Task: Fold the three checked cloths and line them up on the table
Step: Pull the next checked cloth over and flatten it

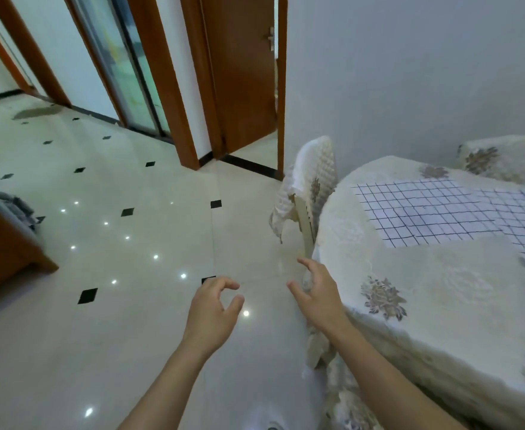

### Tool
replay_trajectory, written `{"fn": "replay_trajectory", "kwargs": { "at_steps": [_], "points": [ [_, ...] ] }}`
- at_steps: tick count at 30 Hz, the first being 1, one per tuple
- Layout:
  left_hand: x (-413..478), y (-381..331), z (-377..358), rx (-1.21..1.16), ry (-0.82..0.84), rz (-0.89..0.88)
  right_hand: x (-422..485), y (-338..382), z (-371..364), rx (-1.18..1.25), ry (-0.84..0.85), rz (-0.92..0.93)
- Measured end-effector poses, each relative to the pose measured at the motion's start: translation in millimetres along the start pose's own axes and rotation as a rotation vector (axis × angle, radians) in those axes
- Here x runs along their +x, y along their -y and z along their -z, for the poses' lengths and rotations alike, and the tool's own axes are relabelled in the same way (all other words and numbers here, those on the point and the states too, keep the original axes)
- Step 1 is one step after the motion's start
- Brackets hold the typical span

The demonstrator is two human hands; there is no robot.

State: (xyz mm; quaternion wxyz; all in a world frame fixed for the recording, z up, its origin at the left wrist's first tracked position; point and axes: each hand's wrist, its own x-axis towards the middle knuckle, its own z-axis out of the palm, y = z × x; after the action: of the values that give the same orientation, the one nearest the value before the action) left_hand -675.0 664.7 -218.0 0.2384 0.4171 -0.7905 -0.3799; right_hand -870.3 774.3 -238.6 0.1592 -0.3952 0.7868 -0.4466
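White cloths with a dark check lie spread flat on the table (416, 283), which is covered by a cream flowered tablecloth. One checked cloth (419, 212) is at the table's far left part. A second checked cloth (524, 225) overlaps its right edge and runs out of view at the right. My left hand (213, 308) hangs over the floor with loosely curled fingers and holds nothing. Just left of the table's edge is my right hand (317, 290), fingers relaxed, also holding nothing. Both hands are apart from the cloths.
A chair (313, 181) with a quilted cream cover stands at the table's left end, close to my right hand. Another covered chair (509, 156) is behind the table by the wall. Glossy tiled floor (115, 243) spreads to the left, with a wooden door (242, 72) beyond.
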Motion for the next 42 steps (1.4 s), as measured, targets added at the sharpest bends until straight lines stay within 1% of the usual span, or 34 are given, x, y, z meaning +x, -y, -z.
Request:
{"fn": "replay_trajectory", "kwargs": {
  "at_steps": [3,5,14,18,23,27,33,39,42],
  "points": [
    [61,-9,0,0.004,0.043,-0.071,39,-2,2,0.005,-0.055,-0.034],
    [97,-14,-4,-0.015,0.083,-0.083,61,-5,5,-0.014,-0.098,-0.062],
    [231,-19,-38,-0.041,0.309,-0.211,134,-16,5,-0.114,-0.287,-0.197],
    [294,-20,-45,-0.054,0.419,-0.322,164,-5,-6,-0.145,-0.395,-0.273],
    [371,-34,-44,-0.138,0.462,-0.426,196,16,-9,-0.228,-0.51,-0.344],
    [403,-33,-60,-0.197,0.551,-0.413,205,16,-11,-0.254,-0.579,-0.435],
    [432,-36,-98,-0.18,0.684,-0.508,221,-3,-6,-0.279,-0.651,-0.545],
    [477,-57,-136,-0.096,0.725,-0.628,259,-49,5,-0.233,-0.721,-0.612],
    [507,-72,-157,-0.047,0.737,-0.687,290,-76,12,-0.17,-0.77,-0.646]
  ]
}}
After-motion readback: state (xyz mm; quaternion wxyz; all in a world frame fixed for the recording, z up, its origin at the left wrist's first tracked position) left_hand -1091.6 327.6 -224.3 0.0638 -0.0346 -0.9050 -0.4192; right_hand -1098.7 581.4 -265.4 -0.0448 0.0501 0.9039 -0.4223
